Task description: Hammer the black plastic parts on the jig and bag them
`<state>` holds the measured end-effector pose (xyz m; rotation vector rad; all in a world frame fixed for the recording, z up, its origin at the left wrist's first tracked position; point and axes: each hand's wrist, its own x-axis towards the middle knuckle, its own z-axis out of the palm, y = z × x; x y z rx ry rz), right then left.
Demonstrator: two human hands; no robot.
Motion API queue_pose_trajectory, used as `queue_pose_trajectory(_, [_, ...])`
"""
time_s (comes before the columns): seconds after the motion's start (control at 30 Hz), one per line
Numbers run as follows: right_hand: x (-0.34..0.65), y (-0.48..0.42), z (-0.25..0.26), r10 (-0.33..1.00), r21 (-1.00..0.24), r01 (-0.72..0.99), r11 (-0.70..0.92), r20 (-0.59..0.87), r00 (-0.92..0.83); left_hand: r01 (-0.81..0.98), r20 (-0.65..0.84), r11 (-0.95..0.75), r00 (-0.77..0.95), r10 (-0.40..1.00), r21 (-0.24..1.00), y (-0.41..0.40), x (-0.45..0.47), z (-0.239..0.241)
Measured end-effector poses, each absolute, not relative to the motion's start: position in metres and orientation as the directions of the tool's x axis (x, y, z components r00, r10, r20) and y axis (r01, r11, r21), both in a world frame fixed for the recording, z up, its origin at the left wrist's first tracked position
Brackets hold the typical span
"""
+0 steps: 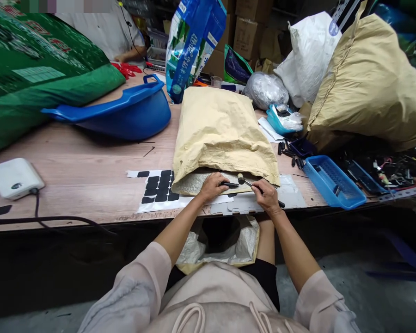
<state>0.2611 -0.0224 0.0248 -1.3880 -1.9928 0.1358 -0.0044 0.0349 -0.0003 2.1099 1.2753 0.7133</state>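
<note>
My left hand [212, 186] is closed on a small dark part [231, 185] that sticks out past the fingertips; its exact kind is too small to tell. In my right hand [266, 196] is a small hammer [241, 178], its round head close above the dark part. Whether the two touch I cannot tell. Both hands are at the mouth of a tan paper sack [225, 125] with a silvery lining, which lies on the table. To the left of my left hand lies a white sheet [154, 206] with several black rounded stickers. Grey-white card [293, 196] lies under my right hand.
A blue scoop [125, 113] and a white device with a cable [17, 178] are on the left. On the right are a blue basket [334, 182], black parts and full sacks [370, 83]. A person [100, 37] is across the table. An open lined sack [246, 240] is at my lap.
</note>
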Motion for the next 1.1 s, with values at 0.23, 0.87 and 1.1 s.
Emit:
queue_pose_trajectory(0.23, [0.242,-0.019,0.035,0.876,-0.504,0.75,0.429,0.435,-0.209,0.605,0.089,-0.325,0.387,0.918,0.727,0.038,-0.003,0.003])
queue_pose_trajectory(0.87, [0.219,-0.019,0.029,0.893,-0.405,0.821,0.403,0.369,-0.257,0.632,0.085,-0.344,0.402,0.912,0.695,0.041,0.0,0.003])
queue_pose_trajectory(1.1, [0.261,-0.003,0.024,0.88,-0.289,0.881,0.374,0.411,-0.239,0.626,0.077,-0.353,0.423,0.903,0.695,0.038,0.0,0.007])
